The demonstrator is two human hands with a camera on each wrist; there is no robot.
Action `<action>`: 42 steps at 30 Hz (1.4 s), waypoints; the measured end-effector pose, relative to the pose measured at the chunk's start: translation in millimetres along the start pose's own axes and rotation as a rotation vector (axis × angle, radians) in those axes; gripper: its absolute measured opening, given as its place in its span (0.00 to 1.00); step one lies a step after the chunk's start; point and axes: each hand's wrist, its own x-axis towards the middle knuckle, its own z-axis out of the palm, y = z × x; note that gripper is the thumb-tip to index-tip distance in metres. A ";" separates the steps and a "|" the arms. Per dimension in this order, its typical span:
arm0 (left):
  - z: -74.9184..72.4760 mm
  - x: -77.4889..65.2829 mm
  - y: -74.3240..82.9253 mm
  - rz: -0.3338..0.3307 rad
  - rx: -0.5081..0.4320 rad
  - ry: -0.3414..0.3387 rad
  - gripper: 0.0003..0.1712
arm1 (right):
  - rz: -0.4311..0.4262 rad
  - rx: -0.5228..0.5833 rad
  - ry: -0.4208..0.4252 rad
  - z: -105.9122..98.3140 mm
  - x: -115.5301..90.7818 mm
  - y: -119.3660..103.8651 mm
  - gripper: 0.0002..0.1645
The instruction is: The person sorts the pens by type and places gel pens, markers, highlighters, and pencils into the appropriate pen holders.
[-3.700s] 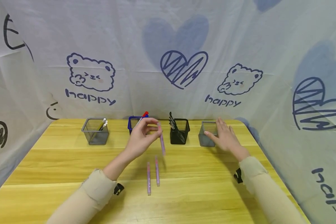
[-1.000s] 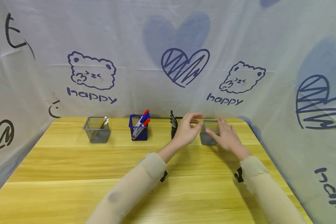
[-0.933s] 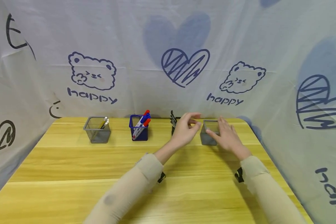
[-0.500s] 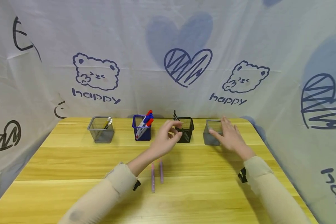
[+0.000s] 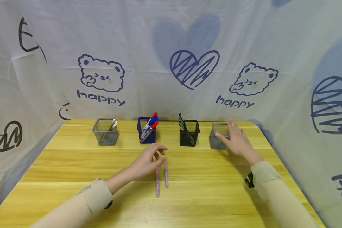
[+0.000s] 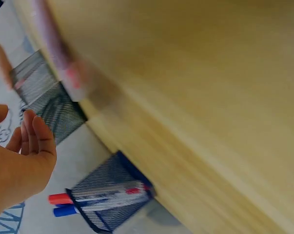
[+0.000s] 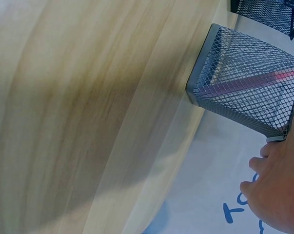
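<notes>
In the head view my left hand (image 5: pixel 146 161) hovers over the far ends of two purple pens with pink ends, a left pen (image 5: pixel 157 186) and a right pen (image 5: pixel 166 177). Its fingers are loosely bent, thumb apart, with nothing between them. My right hand (image 5: pixel 239 141) holds the rightmost grey mesh pen holder (image 5: pixel 216 144), thumb across the near rim and fingers along the right side. Through the mesh in the right wrist view, a purple pen (image 7: pixel 239 87) with a pink end leans inside that holder.
Along the table's back edge stand a grey mesh holder (image 5: pixel 106 141) with white-tipped sticks, a blue holder (image 5: pixel 149 137) with red and blue markers, and a black holder (image 5: pixel 188 139) with black pens. A printed cloth (image 5: pixel 148 91) hangs behind and at both sides.
My left hand carried a purple pen rightward to the grey holder and let it go. It has since come back left and nearer, over the two pens. My right hand stays on the holder.
</notes>
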 end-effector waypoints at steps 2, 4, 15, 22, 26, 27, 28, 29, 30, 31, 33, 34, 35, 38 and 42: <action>-1.4 -7.4 -6.2 -0.029 0.033 -0.038 0.21 | -0.001 -0.001 0.000 -0.4 -0.5 0.1 0.64; -2.6 -13.6 -11.8 -0.051 0.065 -0.067 0.22 | -0.003 -0.002 0.000 -0.6 -0.8 0.2 0.64; -0.6 -29.4 -22.0 -0.199 0.227 -0.185 0.39 | -0.004 0.002 -0.003 0.4 -0.9 0.7 0.64; 1.2 -31.0 -19.8 -0.232 0.253 -0.210 0.44 | -0.003 -0.004 -0.003 0.0 -1.7 0.2 0.64; 1.2 -30.7 -20.7 -0.249 0.215 -0.207 0.44 | -0.003 -0.002 -0.003 0.0 -1.6 0.7 0.64; 1.1 -30.6 -21.3 -0.252 0.197 -0.205 0.44 | -0.003 -0.001 -0.002 0.0 -1.6 0.8 0.64; 0.8 -30.6 -21.9 -0.254 0.180 -0.202 0.43 | -0.004 0.000 -0.002 -0.1 -1.4 0.8 0.63; 0.5 -30.4 -22.5 -0.254 0.163 -0.198 0.43 | -0.004 0.001 0.000 -0.1 -1.4 0.9 0.63; 0.4 -30.3 -23.3 -0.250 0.147 -0.195 0.43 | -0.004 0.002 0.001 -0.3 -1.3 0.8 0.63; 0.1 -30.1 -23.8 -0.244 0.126 -0.190 0.42 | -0.004 0.002 0.002 -0.4 -1.3 0.9 0.63; -0.4 -29.6 -24.9 -0.227 0.082 -0.176 0.41 | -0.003 0.003 0.003 -0.4 -1.2 0.9 0.63; -0.7 -29.4 -25.5 -0.216 0.061 -0.170 0.40 | -0.002 0.003 0.004 -0.3 -1.2 1.0 0.64; -1.2 -29.3 -25.7 -0.207 0.035 -0.165 0.40 | -0.002 0.002 0.004 -0.3 -1.2 1.1 0.64; -2.4 -28.7 -25.5 -0.199 -0.037 -0.160 0.40 | 0.000 0.001 0.003 0.4 -1.2 1.2 0.64; -3.6 -27.8 -24.3 -0.232 -0.126 -0.155 0.42 | -0.001 0.001 0.004 1.0 -1.2 0.9 0.64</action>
